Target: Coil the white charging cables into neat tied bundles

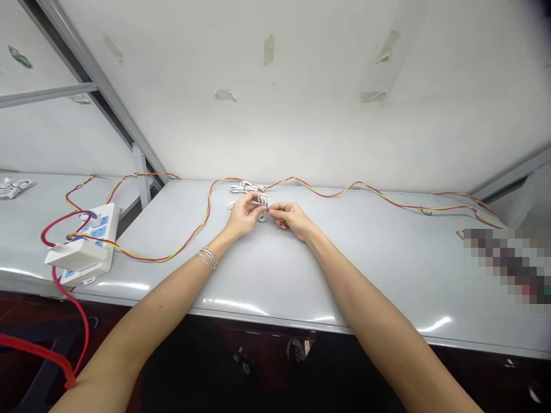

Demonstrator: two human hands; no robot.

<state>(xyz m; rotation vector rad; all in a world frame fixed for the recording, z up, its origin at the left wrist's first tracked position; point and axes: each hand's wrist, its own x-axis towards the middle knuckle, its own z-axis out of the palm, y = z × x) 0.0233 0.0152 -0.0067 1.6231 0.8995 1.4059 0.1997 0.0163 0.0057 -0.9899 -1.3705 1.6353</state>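
Observation:
Near the back of the grey table [275, 269], my left hand [246, 215] grips a coiled white cable [262, 207] between thumb and fingers. Close on its right, my right hand [289, 217] is closed in a pinch at the coil's side. A thin dark tie shows at those right fingertips, though its ends are too small to make out. Just behind the left hand lies another bundled white cable [246, 187], bound with a dark band. Part of a white cable end [231, 205] sticks out left of my left hand.
A white power strip [109, 229] with plugged-in adapters stands at the left, a thick red cord [81, 310] looping from it. Red and yellow wires [209, 201] run along the table's back. Another white cable bundle [15, 188] lies far left. A pixelated object [508, 264] sits at right.

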